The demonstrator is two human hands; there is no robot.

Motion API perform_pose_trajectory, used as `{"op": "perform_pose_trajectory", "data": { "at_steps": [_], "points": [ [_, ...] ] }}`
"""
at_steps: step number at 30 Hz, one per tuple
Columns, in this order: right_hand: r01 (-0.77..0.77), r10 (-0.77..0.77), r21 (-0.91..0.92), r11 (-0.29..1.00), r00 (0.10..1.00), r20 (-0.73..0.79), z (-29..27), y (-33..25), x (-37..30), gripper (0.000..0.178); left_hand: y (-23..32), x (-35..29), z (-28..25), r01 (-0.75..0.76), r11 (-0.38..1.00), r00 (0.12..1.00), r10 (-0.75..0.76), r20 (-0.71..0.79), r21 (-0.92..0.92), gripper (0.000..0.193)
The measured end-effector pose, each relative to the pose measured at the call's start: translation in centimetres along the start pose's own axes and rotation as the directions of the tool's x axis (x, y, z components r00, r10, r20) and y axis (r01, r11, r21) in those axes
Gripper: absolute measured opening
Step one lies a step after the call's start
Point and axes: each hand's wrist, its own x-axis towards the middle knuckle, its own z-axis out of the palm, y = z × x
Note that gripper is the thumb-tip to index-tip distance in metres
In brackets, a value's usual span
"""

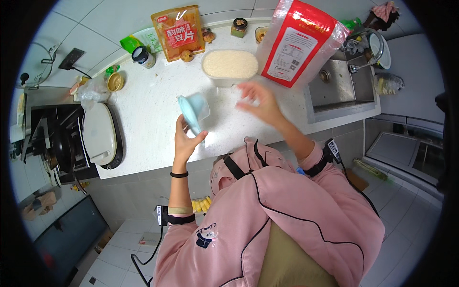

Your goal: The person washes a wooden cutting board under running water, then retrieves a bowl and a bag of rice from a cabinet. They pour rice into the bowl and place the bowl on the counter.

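My left hand is closed on the edge of a light blue plastic lid, which it holds tilted above the white counter. A clear plastic cup shows against the lid's right side; whether the two are joined I cannot tell. To the right, my right hand hovers over the counter, blurred, with thumb and fingers curved and apart and nothing plainly held. Just beyond it stands an oval clear container filled nearly to the rim with white rice.
A red and clear bag leans beside the sink at right. Along the wall stand an orange snack pouch, a dark-lidded jar and a small spice jar. A white-topped electric cooker sits at left, by the stove.
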Motion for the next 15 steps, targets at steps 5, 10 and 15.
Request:
{"op": "perform_pose_trajectory", "data": {
  "at_steps": [5,10,15],
  "points": [
    [-0.020,-0.082,0.475,0.880,0.978,0.193,3.9,2.2,-2.4,0.081,8.9,3.5,4.2,-0.164,0.948,0.978,0.193,0.080,-0.274,0.092],
    [0.000,-0.033,0.594,0.804,0.998,0.045,1.1,2.2,0.3,0.078,15.0,7.5,8.4,-0.167,0.944,0.961,0.220,0.167,-0.283,0.086],
    [0.158,-0.157,0.321,0.934,0.987,-0.030,-2.4,0.5,2.1,0.076,15.5,8.7,10.8,-0.205,0.903,0.953,0.272,0.134,-0.376,0.082]
  ]
}}
